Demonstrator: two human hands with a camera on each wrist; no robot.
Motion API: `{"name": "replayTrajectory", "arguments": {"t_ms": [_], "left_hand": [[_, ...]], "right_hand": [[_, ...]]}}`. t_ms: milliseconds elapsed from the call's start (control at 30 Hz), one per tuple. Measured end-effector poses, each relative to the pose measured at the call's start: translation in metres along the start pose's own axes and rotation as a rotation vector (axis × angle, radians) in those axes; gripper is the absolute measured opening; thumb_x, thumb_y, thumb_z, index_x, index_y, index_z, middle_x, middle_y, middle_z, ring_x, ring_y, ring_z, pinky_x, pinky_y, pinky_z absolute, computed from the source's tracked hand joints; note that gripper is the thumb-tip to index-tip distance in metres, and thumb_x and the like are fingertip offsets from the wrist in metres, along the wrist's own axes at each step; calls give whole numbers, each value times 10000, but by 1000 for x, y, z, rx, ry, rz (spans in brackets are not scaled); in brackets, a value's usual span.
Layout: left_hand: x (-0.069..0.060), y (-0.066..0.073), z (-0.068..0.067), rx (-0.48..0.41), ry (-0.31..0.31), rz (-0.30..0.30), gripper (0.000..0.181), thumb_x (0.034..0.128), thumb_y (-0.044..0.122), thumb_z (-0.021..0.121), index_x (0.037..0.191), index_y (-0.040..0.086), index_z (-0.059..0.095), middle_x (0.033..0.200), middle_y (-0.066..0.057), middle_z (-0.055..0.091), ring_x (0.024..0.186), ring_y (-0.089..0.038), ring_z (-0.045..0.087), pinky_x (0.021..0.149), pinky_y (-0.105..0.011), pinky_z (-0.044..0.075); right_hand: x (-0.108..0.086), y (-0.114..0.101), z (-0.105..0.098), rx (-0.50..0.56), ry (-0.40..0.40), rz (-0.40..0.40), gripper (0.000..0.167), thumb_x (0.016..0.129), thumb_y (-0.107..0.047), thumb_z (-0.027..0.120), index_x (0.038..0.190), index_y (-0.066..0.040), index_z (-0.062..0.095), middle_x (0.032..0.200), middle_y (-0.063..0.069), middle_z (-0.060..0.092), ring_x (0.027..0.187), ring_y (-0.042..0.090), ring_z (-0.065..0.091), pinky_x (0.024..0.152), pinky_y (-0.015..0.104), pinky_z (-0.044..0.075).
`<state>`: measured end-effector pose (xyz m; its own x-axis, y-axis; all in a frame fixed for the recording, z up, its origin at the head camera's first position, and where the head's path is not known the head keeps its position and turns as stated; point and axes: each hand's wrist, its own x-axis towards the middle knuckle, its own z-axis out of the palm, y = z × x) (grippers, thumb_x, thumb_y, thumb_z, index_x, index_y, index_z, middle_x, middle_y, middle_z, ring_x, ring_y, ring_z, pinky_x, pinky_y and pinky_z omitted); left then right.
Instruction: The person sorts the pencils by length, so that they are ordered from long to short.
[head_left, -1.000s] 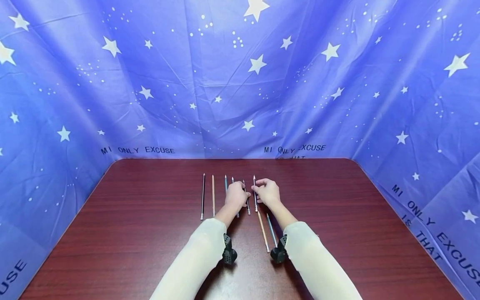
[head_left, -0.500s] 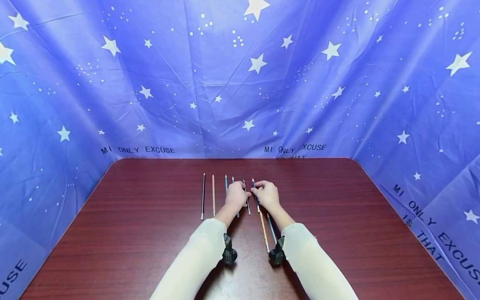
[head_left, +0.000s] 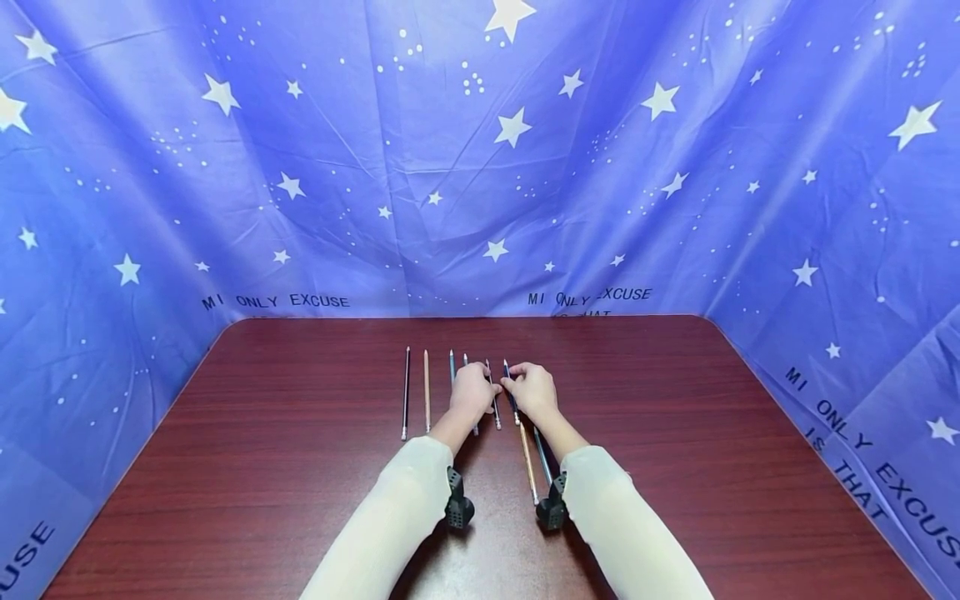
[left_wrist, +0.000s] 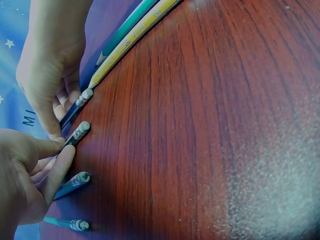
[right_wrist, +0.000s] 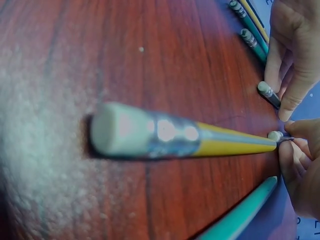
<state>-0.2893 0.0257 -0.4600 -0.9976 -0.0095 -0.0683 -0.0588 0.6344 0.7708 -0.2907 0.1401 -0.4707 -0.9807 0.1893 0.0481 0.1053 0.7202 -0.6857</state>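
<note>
My left hand [head_left: 471,390] pinches a black pencil [left_wrist: 75,136] between thumb and finger; the pencil lies on the table with its eraser end towards me. Just to the right, my right hand [head_left: 534,390] pinches a dark blue pencil [head_left: 513,404], tip pointing away and slightly left. The dark blue pencil's eraser end is close to the tip of a yellow pencil [head_left: 528,467]; whether they touch I cannot tell. Beside the yellow one lies a green pencil [head_left: 542,454], partly hidden by the right wrist camera. Left of the black pencil are two green pencils [left_wrist: 72,184], partly covered by my left hand.
Further left on the dark red wooden table [head_left: 285,467], another dark pencil [head_left: 406,396] and a light yellowish pencil [head_left: 427,392] lie roughly parallel, tips away. A blue star-printed curtain [head_left: 450,167] surrounds the back and sides of the table.
My right hand has drawn slightly towards me, and the dark blue pencil has turned so its tip leans left. The yellow pencil's tip has shifted slightly right. My left hand stays put.
</note>
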Motion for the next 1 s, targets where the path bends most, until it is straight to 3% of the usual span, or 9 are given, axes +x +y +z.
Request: {"name": "replayTrajectory", "arguments": {"t_ms": [267,667,1000], "left_hand": [[-2,3,-1,-1,-9,-3,348,832,158,707,1129,1,614,1104,-198,652,487,-143,635,394,-187,508],[-3,1,-3,27,-3,12,347,829,160,710,1121,-6,619,1065,-206,668,467,-146,637,404,-191,506],[-8,12,-15,86,-16,53,351,817,227,725,1089,25,633,848,-119,718,439,-106,614,585,-224,546]], "right_hand": [[0,2,2,-37,18,-23,245,804,-255,713,990,-96,713,821,36,717,729,167,641,626,320,528],[-1,0,1,-26,23,-56,238,805,-239,716,969,-67,720,814,58,711,725,160,632,634,317,533],[-1,3,-14,-37,21,-42,227,791,-274,715,938,-102,720,762,27,691,685,156,607,564,283,479]]}}
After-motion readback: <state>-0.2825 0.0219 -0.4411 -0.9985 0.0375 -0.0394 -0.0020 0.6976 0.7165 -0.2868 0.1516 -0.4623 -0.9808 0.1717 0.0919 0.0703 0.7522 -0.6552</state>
